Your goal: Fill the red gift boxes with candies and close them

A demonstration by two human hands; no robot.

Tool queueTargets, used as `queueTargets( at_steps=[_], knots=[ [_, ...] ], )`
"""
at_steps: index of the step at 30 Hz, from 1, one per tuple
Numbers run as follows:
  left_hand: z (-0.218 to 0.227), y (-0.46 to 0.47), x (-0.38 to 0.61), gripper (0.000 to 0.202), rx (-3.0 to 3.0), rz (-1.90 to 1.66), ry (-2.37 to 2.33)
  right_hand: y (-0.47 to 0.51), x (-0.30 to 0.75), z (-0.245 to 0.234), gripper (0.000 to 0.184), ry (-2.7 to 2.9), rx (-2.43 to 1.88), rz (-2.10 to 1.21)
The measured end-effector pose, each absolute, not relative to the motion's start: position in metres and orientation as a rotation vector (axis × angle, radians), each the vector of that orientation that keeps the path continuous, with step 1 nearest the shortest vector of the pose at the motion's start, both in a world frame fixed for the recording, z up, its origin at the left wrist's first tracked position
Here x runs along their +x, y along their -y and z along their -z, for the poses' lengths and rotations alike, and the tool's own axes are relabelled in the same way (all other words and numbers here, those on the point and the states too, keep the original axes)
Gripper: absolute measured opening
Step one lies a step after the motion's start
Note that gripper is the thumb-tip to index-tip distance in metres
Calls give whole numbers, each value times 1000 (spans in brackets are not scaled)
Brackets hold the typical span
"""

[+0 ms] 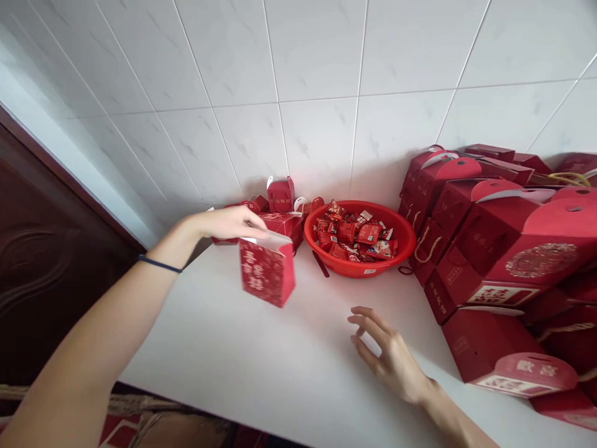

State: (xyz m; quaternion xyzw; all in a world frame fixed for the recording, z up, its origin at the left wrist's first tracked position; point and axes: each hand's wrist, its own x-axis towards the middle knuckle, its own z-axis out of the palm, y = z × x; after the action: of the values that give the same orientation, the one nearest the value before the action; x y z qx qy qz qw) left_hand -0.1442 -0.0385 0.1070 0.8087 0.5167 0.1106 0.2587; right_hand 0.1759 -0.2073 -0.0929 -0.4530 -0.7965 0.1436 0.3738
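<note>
Left hand (231, 222) grips red box (263, 274) (right hand (392, 356) hovering).

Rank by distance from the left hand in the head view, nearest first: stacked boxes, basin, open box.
1. Open box: in the left hand.
2. Basin: to the open box's right.
3. Stacked boxes: beyond the basin, far right.

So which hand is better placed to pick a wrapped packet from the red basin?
Probably the right hand: it looks empty, its fingers loosely apart, on the near side of the red basin of packets. The left hand is busy holding a small red box at its top.
</note>
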Motion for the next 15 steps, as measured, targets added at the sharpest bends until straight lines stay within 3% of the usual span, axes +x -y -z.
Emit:
queueTargets(
  at_steps=[3,8,13,15],
  knots=[
    [-105,50,-95,35,2324,-62,-1085,204,182,87,37,1914,-1168,-340],
    [-73,76,-38,41,2340,-223,-804,201,190,85,70,1779,-1227,-366],
    [-50,77,-16,50,2204,-206,-826,195,187,85,39,1722,-1288,-461],
    [-48,70,-14,53,2075,-113,-892,192,186,85,34,1707,-1300,-529]
  ],
)
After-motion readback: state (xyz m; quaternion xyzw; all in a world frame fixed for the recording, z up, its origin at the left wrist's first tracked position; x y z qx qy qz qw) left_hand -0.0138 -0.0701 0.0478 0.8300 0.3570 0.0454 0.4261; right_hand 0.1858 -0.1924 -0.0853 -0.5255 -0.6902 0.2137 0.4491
